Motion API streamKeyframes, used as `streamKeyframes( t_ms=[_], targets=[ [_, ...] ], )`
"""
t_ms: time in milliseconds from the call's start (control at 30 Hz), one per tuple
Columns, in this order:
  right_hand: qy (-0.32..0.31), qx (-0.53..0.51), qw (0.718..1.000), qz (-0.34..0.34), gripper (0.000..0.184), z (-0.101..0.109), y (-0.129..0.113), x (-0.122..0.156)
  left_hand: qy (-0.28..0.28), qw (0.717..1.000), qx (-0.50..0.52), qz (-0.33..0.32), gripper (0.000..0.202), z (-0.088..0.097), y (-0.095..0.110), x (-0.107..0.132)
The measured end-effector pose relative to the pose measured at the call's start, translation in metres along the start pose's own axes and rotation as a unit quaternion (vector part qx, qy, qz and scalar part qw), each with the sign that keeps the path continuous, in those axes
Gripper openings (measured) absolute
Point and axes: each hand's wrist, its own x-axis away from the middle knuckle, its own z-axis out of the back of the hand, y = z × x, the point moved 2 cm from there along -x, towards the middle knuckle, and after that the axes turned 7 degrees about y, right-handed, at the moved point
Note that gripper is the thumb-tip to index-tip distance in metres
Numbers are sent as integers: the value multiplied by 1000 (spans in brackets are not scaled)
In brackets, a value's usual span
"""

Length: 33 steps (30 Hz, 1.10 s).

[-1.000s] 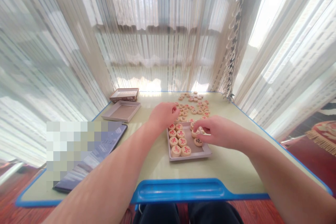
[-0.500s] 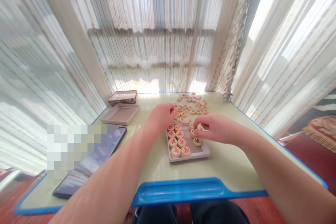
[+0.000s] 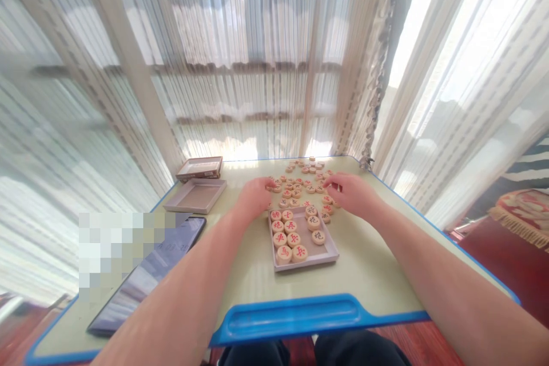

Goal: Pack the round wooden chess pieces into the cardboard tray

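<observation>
A grey tray [image 3: 307,260] lies in the middle of the table and holds several round wooden chess pieces [image 3: 286,235] with red and dark characters. Beyond it, many loose chess pieces [image 3: 306,174] are scattered on the table top. My left hand [image 3: 254,199] rests at the left edge of the loose pieces with its fingers curled down; what is under them is hidden. My right hand [image 3: 352,193] lies at the right edge of the loose pieces. Its fingers are stretched forward and the fingertips touch the pieces.
A pale green folding table [image 3: 377,274] with a blue rim has a blue groove [image 3: 291,314] at the near edge. An open box base [image 3: 196,195] and its lid [image 3: 199,167] sit at the back left. A dark phone [image 3: 150,271] lies at the left. Sheer curtains [image 3: 257,68] hang around.
My right hand has left the tray and moved back to the loose pieces; another piece now lies in the tray's right column. My left hand shifted slightly forward. The camera tilted up.
</observation>
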Motion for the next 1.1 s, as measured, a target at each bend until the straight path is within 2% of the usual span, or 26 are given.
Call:
streamKeyframes(
  t_ms=[200,400,500,733,833,1000,1100],
  targets=[
    [-15,-10,1000,-4,23,-8,2,2,10,1000,-14,-11,42,0,0,1],
    [-36,-23,999,27,28,-20,8,1,19,999,-27,-31,36,2,1,2],
    [-27,-8,1000,14,31,-24,11,-1,14,999,-24,-44,35,2,3,3],
    [-3,27,1000,-6,40,-25,14,-4,17,999,-4,-27,33,1,3,3],
    [17,47,998,-39,40,-24,21,-7,15,999,-5,-34,33,0,3,2],
    [-14,57,992,-110,40,-25,36,-11,9,999,-14,-43,32,0,4,3],
    [-4,50,990,-134,40,-21,38,-11,1,999,-10,-46,33,0,5,4]
  ],
)
